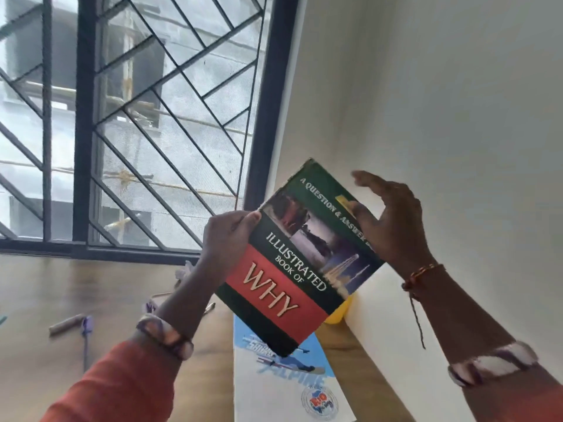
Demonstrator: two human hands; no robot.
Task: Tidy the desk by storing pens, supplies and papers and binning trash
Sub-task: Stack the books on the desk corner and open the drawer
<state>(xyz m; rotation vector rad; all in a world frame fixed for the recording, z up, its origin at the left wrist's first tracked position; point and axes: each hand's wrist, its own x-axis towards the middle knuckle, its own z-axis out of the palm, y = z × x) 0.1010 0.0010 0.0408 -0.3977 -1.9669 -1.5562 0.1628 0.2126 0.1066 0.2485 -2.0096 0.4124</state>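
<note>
A green and red book titled "Illustrated Book of Why" (292, 269) is held tilted in the air above the wooden desk (45, 300). My left hand (227, 236) grips its left edge, thumb on the cover. My right hand (393, 220) holds the right edge with its thumb pressed on the cover and the fingers spread behind. Under the book a white and blue notebook (283, 385) lies flat on the desk. A yellow object (338, 315) peeks out beneath the book's lower right corner, mostly hidden.
A rolled brown paper tube (67, 323) and purple scraps (86, 327) lie on the desk at left. A pen-like item (209, 307) lies by my left forearm. A barred window (128, 123) fills the back; a white wall (457, 117) stands close at right.
</note>
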